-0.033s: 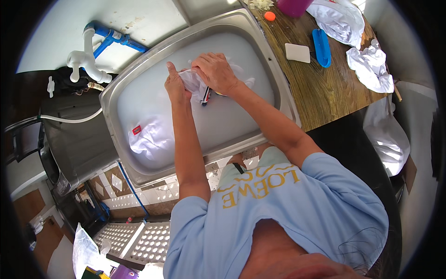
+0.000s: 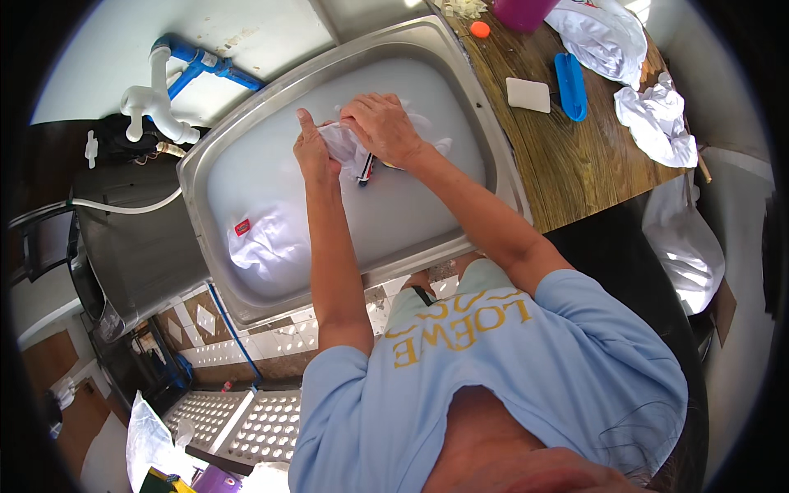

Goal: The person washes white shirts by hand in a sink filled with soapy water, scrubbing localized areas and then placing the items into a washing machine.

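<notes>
A steel sink (image 2: 362,278) in front of me holds cloudy, whitish water (image 2: 403,234). Over its far middle, a wet white cloth (image 2: 345,145) with dark and red striped trim is bunched between my two hands. My left hand (image 2: 315,154) grips the cloth's left side, thumb pointing up. Fingers curled, my right hand (image 2: 380,127) presses on it from the right and above. More white fabric (image 2: 427,131) floats just beyond my right wrist. At the near left of the sink, another white garment (image 2: 267,244) with a small red label lies partly under water.
Right of the sink, a wooden counter (image 2: 567,177) carries a white soap bar (image 2: 528,95), a blue oblong plastic piece (image 2: 569,86), an orange round thing (image 2: 479,29), a purple container (image 2: 523,11) and white cloths (image 2: 656,123). A white tap (image 2: 149,100) stands at the sink's far left.
</notes>
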`<state>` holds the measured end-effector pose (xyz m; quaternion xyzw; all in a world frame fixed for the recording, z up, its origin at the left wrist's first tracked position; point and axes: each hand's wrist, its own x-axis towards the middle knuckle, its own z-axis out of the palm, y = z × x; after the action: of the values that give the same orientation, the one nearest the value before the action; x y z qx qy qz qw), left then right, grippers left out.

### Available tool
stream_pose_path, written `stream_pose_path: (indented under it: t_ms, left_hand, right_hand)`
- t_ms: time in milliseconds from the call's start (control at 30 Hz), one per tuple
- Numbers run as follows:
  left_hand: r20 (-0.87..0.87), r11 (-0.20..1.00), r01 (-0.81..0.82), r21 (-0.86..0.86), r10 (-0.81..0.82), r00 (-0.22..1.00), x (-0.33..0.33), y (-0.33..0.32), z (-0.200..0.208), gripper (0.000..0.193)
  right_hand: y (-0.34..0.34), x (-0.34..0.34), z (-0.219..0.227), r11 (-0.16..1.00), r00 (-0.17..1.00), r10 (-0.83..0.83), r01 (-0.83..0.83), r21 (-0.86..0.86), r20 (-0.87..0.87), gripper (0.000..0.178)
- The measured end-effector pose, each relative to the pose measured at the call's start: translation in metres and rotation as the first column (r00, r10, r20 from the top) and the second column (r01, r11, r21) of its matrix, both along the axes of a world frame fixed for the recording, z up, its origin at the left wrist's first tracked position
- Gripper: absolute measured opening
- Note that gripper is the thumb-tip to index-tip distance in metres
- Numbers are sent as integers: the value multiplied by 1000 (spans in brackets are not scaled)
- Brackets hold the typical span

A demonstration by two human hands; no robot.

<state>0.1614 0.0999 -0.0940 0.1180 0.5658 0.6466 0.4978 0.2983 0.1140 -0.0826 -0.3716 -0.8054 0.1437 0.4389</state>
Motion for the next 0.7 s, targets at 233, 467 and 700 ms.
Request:
stream_pose_path:
  t_ms: [233,467,700]
  left_hand:
    - [-223,998,61,-36,-67,972,-16,-14,-1,53]
    - [-195,928,359,100,-336,921,-29,-10,-1,27]
    - [-176,899,346,267,-307,935,-25,-26,31,21]
  right_hand:
    - [71,70,50,993,988,-95,86,-80,-121,10]
    - [212,177,40,922,719,-380,348,171,583,16]
    - [107,71,61,835,906,412,-335,-436,92,28]
